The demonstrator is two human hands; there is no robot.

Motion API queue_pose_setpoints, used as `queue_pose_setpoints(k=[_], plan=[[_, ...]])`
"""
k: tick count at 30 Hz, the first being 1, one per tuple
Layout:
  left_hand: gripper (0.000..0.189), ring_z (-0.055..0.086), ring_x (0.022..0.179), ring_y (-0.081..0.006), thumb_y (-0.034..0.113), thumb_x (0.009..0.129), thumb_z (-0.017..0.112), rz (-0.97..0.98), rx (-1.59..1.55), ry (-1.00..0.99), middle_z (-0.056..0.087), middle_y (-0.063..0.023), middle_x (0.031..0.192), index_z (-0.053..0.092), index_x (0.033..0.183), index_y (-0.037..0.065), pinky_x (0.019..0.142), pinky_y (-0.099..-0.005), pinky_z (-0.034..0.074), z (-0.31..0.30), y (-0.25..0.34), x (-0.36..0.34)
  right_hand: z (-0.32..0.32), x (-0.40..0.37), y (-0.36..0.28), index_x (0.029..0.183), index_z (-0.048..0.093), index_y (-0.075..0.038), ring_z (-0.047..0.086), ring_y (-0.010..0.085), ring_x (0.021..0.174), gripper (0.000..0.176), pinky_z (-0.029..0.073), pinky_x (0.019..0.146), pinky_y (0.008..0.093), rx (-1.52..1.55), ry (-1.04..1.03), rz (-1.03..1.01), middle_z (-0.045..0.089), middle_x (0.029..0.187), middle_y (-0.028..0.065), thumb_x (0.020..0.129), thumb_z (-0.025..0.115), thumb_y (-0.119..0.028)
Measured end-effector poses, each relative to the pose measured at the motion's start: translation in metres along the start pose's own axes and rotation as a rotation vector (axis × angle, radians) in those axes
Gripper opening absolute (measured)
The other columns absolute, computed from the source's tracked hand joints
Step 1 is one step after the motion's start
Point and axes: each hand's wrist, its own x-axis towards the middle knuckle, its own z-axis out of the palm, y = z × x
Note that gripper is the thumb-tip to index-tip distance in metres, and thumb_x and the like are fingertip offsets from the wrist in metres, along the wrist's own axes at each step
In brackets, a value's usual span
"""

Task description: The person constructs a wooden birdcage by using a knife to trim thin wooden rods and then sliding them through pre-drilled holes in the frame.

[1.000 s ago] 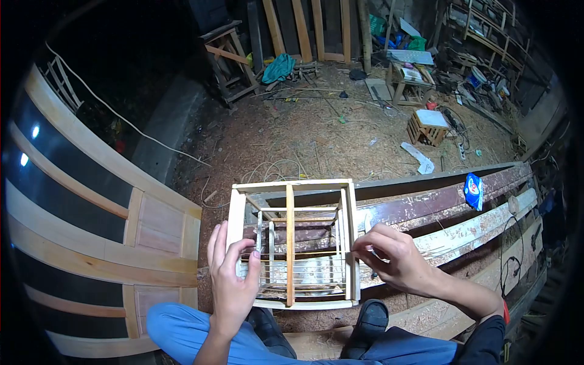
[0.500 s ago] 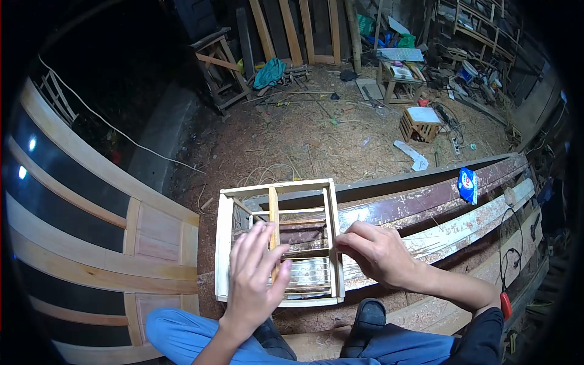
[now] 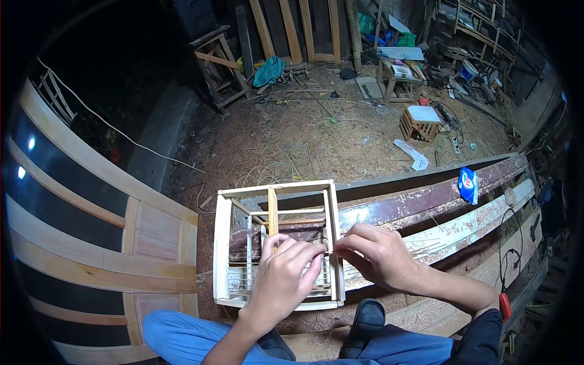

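A small box-like wooden frame (image 3: 223,249) of pale strips stands in front of my knees, with thin rods across its lower part. Over its right side, my left hand (image 3: 286,271) is closed, thumb and fingertips pinched together. My right hand (image 3: 380,252) pinches just beside the frame's right edge, almost touching the left fingertips. Between them a short bit of a thin stick (image 3: 330,252) shows; the fingers cover most of it. Several more thin sticks (image 3: 432,246) lie on the white board to the right.
Long boards, one maroon (image 3: 420,201) and one white (image 3: 468,228), run off to the right, with a blue packet (image 3: 467,185) on top. A panelled wooden door (image 3: 161,234) lies at the left. Shavings cover the ground; a slatted crate (image 3: 420,125) stands farther back.
My left hand has moved right and down from above the frame's middle, its spread fingers closing into a pinch beside the right hand. The right hand has hardly moved.
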Motion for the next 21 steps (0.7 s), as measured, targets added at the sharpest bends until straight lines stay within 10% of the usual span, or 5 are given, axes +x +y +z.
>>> queue_pose_setpoints(k=[21], plan=[[0.012,0.069,0.090,-0.0281,0.009,0.092,0.079,-0.026,-0.023,0.061,0.077,-0.0108,0.094,0.078,0.101,0.002,0.088,-0.0401,0.050,0.0083,0.0051,0.0004,-0.0041,-0.0057,-0.0026,0.110,0.069,-0.007,0.068,0.0258,0.084,0.019,0.054,0.061,0.0407,-0.152,-0.031,-0.070,0.062,0.092,0.0076,0.092,0.074,-0.012]])
